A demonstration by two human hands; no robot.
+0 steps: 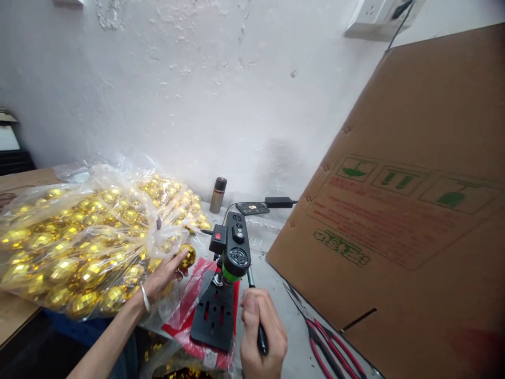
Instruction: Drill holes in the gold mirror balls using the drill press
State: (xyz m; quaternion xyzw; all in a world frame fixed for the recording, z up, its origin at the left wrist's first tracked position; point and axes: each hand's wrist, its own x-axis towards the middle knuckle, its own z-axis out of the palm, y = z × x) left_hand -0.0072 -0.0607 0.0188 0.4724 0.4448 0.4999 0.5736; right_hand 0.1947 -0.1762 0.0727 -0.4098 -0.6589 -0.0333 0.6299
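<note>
A gold ball (190, 256) sits pinched at the tip of your left hand (169, 272), near the machine (238, 243), whose handle (262, 340) your right hand (267, 327) grips.

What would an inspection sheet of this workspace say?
Surface: grey tabletop, partly covered by red plastic under the black machine.
Job's things: gold ball, black machine with lever; clear bag of similar balls.
Clutter: scissors, capped cylinder.
Hands: left hand holds the gold ball; right hand grips the lever.
Cables: thin cable near the black adapter; dark cord by the wall socket.
Surroundings: pitted white wall, large cardboard box at right.
</note>
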